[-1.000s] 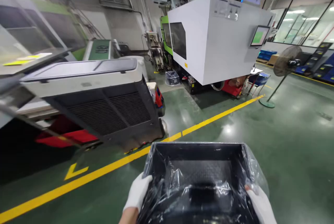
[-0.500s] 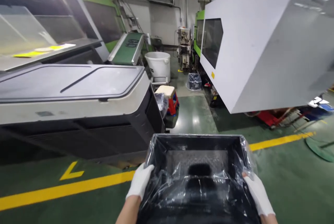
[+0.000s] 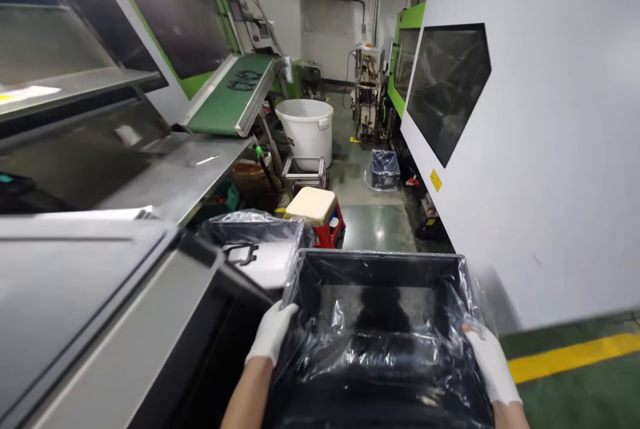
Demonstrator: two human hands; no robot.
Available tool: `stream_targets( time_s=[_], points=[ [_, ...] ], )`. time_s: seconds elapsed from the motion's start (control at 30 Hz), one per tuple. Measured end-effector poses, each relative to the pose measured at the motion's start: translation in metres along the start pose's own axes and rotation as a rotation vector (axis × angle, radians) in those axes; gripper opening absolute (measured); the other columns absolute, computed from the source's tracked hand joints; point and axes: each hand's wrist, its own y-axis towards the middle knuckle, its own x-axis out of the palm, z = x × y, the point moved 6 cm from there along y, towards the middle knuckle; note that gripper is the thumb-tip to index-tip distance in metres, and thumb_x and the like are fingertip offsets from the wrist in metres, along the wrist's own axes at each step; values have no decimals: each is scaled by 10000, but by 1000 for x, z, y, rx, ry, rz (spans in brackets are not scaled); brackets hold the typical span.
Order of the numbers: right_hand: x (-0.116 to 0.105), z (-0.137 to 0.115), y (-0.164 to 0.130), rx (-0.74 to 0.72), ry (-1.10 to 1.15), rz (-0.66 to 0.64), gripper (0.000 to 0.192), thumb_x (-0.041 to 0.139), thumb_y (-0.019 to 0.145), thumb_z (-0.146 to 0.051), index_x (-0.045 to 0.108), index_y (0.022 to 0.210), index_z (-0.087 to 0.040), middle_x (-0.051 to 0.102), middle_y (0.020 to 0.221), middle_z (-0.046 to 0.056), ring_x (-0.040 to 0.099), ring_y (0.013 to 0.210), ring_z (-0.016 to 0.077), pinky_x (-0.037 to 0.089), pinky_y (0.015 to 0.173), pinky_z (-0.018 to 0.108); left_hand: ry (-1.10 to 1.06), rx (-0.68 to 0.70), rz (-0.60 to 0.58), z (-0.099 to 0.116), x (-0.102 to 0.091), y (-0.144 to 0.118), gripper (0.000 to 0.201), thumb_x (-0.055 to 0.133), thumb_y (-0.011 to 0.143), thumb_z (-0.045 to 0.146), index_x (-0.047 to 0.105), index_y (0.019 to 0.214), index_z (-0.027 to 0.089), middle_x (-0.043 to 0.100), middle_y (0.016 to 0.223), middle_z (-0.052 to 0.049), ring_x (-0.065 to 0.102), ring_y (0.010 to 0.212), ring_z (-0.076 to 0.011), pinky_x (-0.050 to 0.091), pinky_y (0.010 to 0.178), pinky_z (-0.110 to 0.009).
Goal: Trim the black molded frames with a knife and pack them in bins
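Here, from left to right, a sloping green conveyor [image 3: 220, 112] bears dark parts [image 3: 244, 77] behind a lined box [image 3: 260, 232], and the gloved left hand [image 3: 273, 332] has its fingers closed on the left wall of a black bin [image 3: 380, 269]. Farther back is a stool [image 3: 313, 206]; the bin, lined with clear film [image 3: 420, 349], is held at lower centre between the 2 hands, the gloved right hand [image 3: 489, 357] gripping its right wall near a white machine [image 3: 555, 169].

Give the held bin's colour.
The held bin is black, shown best in the head view.
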Motion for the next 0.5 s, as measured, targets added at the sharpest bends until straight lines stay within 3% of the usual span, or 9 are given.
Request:
stream_targets(
  time_s=[0.1,0.17,0.33,0.5],
  points=[
    [54,-38,101,29,37,-61,638,680,792,-640,821,1178,-152,846,1177,133,771,1182,362,587,1054,412,-4,-26,47,52,25,86,248,648,806,306,736,990,164,772,803,-81,750,781,-278,599,708,-340],
    [86,-76,173,21,19,-89,613,665,786,-613,824,1158,-153,846,1176,136,769,1185,358,586,1043,402,-7,-54,88,90,40,138,237,652,804,300,743,975,163,787,816,-112,772,840,-321,622,748,-376],
    [159,-209,330,-90,-41,-175,611,625,809,-618,812,1143,-142,831,1223,153,756,1202,355,563,1054,396,-55,-95,194,184,53,240,256,671,815,304,744,1027,180,809,852,-105,790,916,-347,636,760,-383],
    [244,-328,460,-144,-113,-278,607,642,834,-610,806,1184,-142,831,1224,149,760,1185,352,571,1016,383,-157,-75,283,247,59,344,312,647,851,322,729,1126,199,826,940,-79,797,913,-298,636,768,-333]
  ],
)
